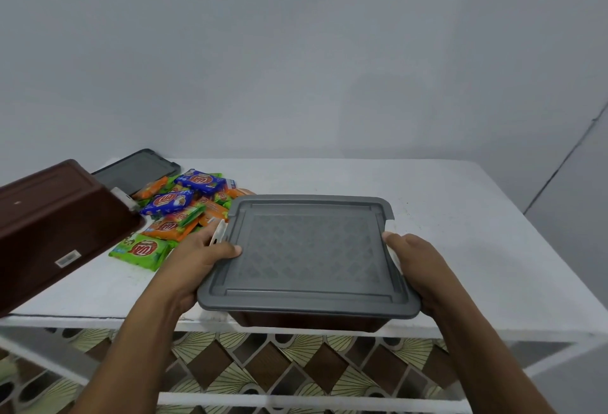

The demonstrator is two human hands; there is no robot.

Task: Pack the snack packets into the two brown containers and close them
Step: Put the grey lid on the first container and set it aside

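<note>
The brown container (309,321), its grey lid (309,249) seated on top, is lying between both hands at the near edge of the white table (460,216). Whether it is resting or lifted cannot be told. The left hand (200,259) is gripping its left side, thumb on the lid beside a white latch (219,232). The right hand (418,268) is clamping its right side. Snack packets (177,209) are lying heaped to its far left, beside a tilted second brown container (56,226) and a spare lid (138,171).

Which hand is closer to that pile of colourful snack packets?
Left. The left hand grips the lidded container at its left edge, right beside the snack packets; the right hand grips the opposite edge, with the container between.
</note>
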